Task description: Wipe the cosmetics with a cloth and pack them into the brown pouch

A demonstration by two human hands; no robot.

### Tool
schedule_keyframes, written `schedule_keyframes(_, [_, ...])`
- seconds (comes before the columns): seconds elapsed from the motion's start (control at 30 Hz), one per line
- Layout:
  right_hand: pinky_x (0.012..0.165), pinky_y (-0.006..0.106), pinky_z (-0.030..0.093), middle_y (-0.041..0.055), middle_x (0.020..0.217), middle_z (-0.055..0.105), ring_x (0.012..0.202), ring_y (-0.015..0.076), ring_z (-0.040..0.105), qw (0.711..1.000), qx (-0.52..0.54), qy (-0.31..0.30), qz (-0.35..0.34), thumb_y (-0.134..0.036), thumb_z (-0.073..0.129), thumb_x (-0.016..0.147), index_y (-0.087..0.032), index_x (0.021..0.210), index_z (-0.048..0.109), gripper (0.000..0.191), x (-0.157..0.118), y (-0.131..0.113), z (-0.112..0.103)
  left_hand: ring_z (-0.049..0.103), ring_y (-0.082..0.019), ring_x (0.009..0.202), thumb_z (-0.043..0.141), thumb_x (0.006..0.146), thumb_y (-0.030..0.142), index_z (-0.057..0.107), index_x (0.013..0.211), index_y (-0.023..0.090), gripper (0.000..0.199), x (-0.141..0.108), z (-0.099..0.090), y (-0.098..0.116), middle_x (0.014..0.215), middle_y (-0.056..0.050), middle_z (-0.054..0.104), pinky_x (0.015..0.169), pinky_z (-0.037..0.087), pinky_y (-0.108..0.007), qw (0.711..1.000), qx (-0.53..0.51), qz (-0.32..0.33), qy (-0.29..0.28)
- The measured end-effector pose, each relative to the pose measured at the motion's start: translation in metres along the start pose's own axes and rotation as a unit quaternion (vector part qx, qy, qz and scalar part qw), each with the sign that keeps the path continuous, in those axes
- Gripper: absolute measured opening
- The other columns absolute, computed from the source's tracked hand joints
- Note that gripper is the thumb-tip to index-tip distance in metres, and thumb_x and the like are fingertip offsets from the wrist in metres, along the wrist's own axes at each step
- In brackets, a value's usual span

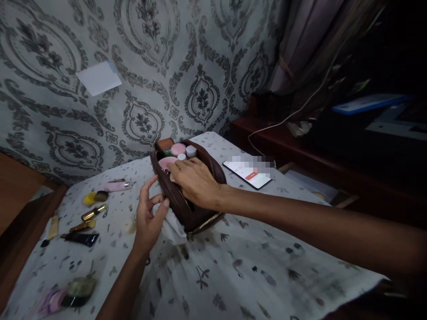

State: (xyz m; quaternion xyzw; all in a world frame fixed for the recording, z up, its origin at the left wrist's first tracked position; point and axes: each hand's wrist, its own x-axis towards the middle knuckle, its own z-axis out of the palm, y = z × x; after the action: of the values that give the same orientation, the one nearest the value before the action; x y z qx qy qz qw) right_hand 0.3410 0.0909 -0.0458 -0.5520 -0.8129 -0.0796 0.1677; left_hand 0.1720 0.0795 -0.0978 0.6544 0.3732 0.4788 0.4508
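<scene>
A brown toiletry bag [173,206] with a gold zipper lies unzipped on the patterned cloth. Inside it are a round pink container [178,149], another pink round lid [167,163], white caps [191,151] and a green-topped item [167,152]. My right hand [196,180] reaches into the bag with curled fingers; their tips and whatever they grip are hidden. Against the bag's near left side rests my left hand [150,218], its fingers and thumb apart. Some crumpled white material [170,226] lies between that hand and the bag.
Left on the cloth [213,275] lie a pink tube [116,186], a yellow item [89,198], gold tubes [94,213], a black tube [82,239] and a dark-green bottle [79,291]. A lit phone [247,172] lies right of the bag. Behind stands a patterned wall [143,120].
</scene>
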Motion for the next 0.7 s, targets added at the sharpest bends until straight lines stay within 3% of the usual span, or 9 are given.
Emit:
schedule_keyframes(0.1, [0.09, 0.044, 0.043, 0.0165, 0.119, 0.067, 0.108, 0.0313, 0.062, 1.0, -0.012, 0.009, 0.0, -0.006, 0.042, 0.091, -0.011, 0.123, 0.054, 0.034, 0.001, -0.001, 0.003, 0.05, -0.01, 0.056, 0.064, 0.087, 0.039, 0.04, 0.143, 0.02, 0.064, -0.001, 0.0, -0.001, 0.074, 0.003, 0.062, 0.056, 0.04, -0.021, 1.0, -0.011, -0.004, 0.004])
schedule_keyframes(0.23, [0.095, 0.048, 0.042, 0.0205, 0.131, 0.061, 0.119, 0.0349, 0.055, 1.0, -0.017, 0.006, -0.007, -0.005, 0.042, 0.089, -0.003, 0.145, 0.036, 0.056, 0.001, -0.005, 0.004, 0.051, -0.011, 0.058, 0.065, 0.087, 0.04, 0.038, 0.147, 0.019, 0.068, -0.001, 0.0, -0.001, 0.073, 0.002, 0.062, 0.057, 0.041, -0.021, 1.0, -0.016, -0.009, 0.007])
schedule_keyframes(0.37, [0.098, 0.05, 0.041, 0.0206, 0.14, 0.056, 0.124, 0.0362, 0.05, 1.0, 0.007, 0.013, -0.021, -0.005, 0.046, 0.086, -0.005, 0.149, 0.033, 0.065, -0.001, -0.004, 0.004, 0.056, -0.012, 0.061, 0.067, 0.085, 0.042, 0.035, 0.151, 0.019, 0.077, -0.001, 0.002, -0.005, 0.078, 0.001, 0.066, 0.062, 0.046, -0.023, 0.999, -0.043, -0.025, 0.013])
schedule_keyframes(0.53, [0.112, 0.053, 0.031, 0.0218, 0.151, 0.045, 0.142, 0.0324, 0.035, 0.992, 0.087, 0.039, -0.077, -0.002, 0.046, 0.083, -0.008, 0.154, 0.023, 0.075, 0.001, 0.006, 0.017, 0.067, -0.019, 0.086, 0.067, 0.085, 0.045, 0.031, 0.154, 0.019, 0.082, 0.0, 0.005, -0.013, 0.1, -0.007, 0.073, 0.081, 0.051, -0.03, 0.997, -0.069, -0.02, 0.023])
schedule_keyframes(0.7, [0.115, 0.054, 0.029, 0.0256, 0.158, 0.03, 0.149, 0.0312, 0.024, 0.971, 0.203, 0.001, -0.126, -0.011, 0.055, 0.084, -0.009, 0.158, 0.003, 0.09, 0.004, 0.023, 0.025, 0.069, -0.021, 0.096, 0.068, 0.085, 0.046, 0.029, 0.155, 0.02, 0.084, -0.001, 0.005, -0.015, 0.106, -0.008, 0.073, 0.088, 0.051, -0.033, 0.995, -0.09, -0.028, 0.013])
